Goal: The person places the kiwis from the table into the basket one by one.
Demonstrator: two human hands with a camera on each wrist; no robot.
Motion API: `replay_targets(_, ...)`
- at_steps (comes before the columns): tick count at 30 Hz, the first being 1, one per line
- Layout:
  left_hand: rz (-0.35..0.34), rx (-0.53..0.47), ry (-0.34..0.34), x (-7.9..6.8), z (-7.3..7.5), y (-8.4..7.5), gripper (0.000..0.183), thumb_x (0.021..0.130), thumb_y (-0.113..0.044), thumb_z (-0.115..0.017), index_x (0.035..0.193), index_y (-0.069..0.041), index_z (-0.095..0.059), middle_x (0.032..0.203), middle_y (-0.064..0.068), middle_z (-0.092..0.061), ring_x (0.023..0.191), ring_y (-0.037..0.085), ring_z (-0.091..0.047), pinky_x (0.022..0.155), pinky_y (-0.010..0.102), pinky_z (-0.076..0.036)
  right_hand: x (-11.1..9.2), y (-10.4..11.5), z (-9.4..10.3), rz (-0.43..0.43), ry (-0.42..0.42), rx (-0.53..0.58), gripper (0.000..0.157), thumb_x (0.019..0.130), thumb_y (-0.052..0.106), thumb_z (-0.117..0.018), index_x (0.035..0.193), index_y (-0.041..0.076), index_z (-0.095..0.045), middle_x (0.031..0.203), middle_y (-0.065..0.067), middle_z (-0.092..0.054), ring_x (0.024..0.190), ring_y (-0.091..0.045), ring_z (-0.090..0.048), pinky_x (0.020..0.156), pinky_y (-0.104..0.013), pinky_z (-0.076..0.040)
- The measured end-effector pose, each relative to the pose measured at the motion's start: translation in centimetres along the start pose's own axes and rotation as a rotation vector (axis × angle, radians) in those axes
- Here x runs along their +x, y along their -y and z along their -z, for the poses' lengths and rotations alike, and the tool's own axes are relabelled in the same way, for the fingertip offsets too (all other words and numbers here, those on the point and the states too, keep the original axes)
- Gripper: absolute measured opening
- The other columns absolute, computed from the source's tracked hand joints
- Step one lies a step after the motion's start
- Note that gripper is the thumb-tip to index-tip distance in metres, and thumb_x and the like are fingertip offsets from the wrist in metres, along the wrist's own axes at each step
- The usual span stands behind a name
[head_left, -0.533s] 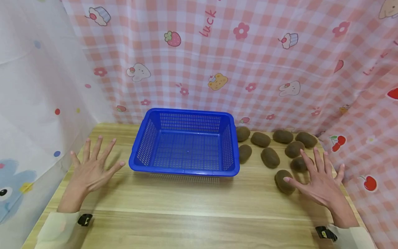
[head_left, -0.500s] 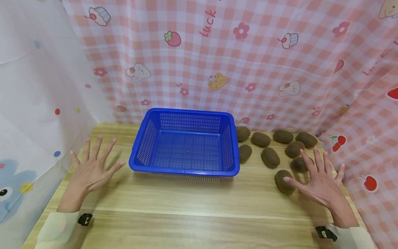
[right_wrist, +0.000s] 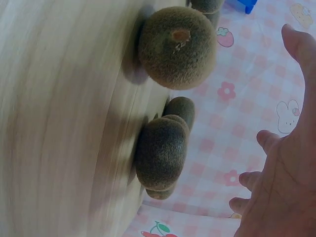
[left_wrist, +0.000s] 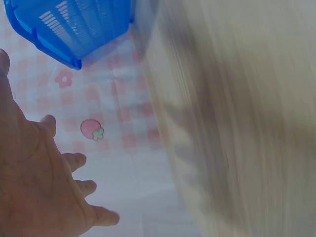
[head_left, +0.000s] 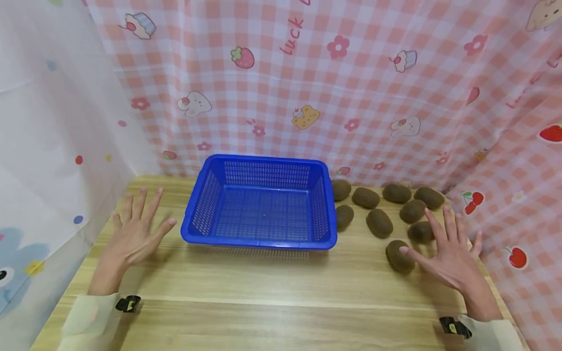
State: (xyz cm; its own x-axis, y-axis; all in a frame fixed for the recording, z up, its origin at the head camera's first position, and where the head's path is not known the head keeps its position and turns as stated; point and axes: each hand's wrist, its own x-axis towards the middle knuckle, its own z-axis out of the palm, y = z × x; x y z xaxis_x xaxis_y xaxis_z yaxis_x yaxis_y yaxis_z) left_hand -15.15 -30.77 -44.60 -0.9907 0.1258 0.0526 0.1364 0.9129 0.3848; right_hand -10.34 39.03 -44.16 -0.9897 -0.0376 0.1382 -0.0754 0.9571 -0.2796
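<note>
A blue plastic basket (head_left: 259, 242) with slotted walls stands mid-table with nothing in it. Several brown fuzzy kiwis (head_left: 379, 223) lie loose on the table to its right. My right hand (head_left: 454, 258) hovers with fingers spread beside the nearest kiwi (head_left: 399, 257); its thumb overlaps that kiwi in the head view. In the right wrist view a gap shows between the palm (right_wrist: 291, 182) and the kiwis (right_wrist: 163, 153). My left hand (head_left: 133, 239), also spread and holding nothing, is over the table left of the basket. The left wrist view shows its fingers apart from the basket (left_wrist: 84, 29).
The wooden table (head_left: 263, 302) backs onto a pink checked curtain (head_left: 272, 97). A white curtain (head_left: 66, 122) hangs on the left, and the checked cloth continues down the right side, close to my right hand.
My left hand has shifted slightly to the right and turned a little. The whole head view has moved slightly. The basket, kiwis and right hand stay as they were.
</note>
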Motion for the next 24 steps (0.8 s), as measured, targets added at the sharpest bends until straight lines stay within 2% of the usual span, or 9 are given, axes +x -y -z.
replay_targets(4, -0.023, -0.142, 0.002, 0.5, -0.3, -0.6, 0.076, 0.108, -0.051, -0.038, 0.165, -0.029, 0.008, 0.171, 0.015, 0.017, 0.153, 0.053, 0.018, 0.110, 0.085, -0.001, -0.1, 0.2, -0.2, -0.006, -0.021, 0.013, 0.110, 0.086, 0.063, -0.071, 0.167, 0.027, -0.006, 0.172, -0.012, 0.015, 0.158, -0.044, 0.013, 0.107, -0.085, 0.012)
replay_targets(8, -0.073, -0.304, -0.028, 1.0, -0.6, -1.0, 0.072, 0.111, -0.042, -0.037, 0.166, -0.027, 0.007, 0.171, 0.020, 0.012, 0.153, 0.055, 0.014, 0.116, 0.078, 0.006, -0.1, 0.5, -0.4, -0.015, -0.019, 0.045, 0.110, 0.087, 0.061, -0.071, 0.167, 0.028, -0.003, 0.172, -0.010, 0.016, 0.158, -0.046, 0.008, 0.110, -0.082, 0.012)
replay_targets(14, -0.132, -0.458, -0.054, 1.9, -1.0, -1.5, 0.067, 0.113, -0.035, -0.032, 0.165, -0.026, 0.007, 0.172, 0.017, 0.007, 0.156, 0.050, 0.005, 0.121, 0.072, 0.005, -0.2, 1.0, -0.8, -0.030, -0.012, 0.140, 0.108, 0.088, 0.056, -0.073, 0.167, 0.031, -0.003, 0.172, -0.012, 0.015, 0.157, -0.048, 0.005, 0.112, -0.081, 0.009)
replay_targets(16, -0.123, -0.512, -0.039, 2.0, -1.0, -1.8, 0.066, 0.113, -0.035, -0.031, 0.165, -0.027, 0.009, 0.172, 0.014, 0.008, 0.157, 0.049, 0.006, 0.121, 0.073, 0.004, -0.3, 1.2, -0.9, -0.033, -0.012, 0.170, 0.108, 0.088, 0.055, -0.074, 0.167, 0.031, -0.004, 0.173, -0.013, 0.014, 0.155, -0.053, 0.002, 0.111, -0.082, 0.005)
replay_targets(20, -0.077, -0.612, 0.019, 2.2, -1.0, -2.2, 0.066, 0.113, -0.039, -0.029, 0.163, -0.030, 0.013, 0.172, 0.017, 0.006, 0.156, 0.050, 0.000, 0.120, 0.074, -0.003, -0.5, 1.4, -1.2, -0.040, -0.013, 0.220, 0.109, 0.087, 0.051, -0.077, 0.167, 0.030, -0.006, 0.173, -0.014, 0.011, 0.150, -0.062, -0.004, 0.106, -0.086, -0.006)
replay_targets(24, -0.022, -0.691, 0.072, 2.4, -1.3, -2.7, 0.068, 0.112, -0.044, -0.029, 0.164, -0.029, 0.013, 0.170, 0.025, -0.006, 0.154, 0.050, -0.014, 0.119, 0.072, -0.018, -0.9, 1.5, -1.2, -0.049, -0.008, 0.263, 0.110, 0.086, 0.047, -0.080, 0.167, 0.029, -0.008, 0.173, -0.016, 0.007, 0.148, -0.064, -0.007, 0.101, -0.086, -0.017)
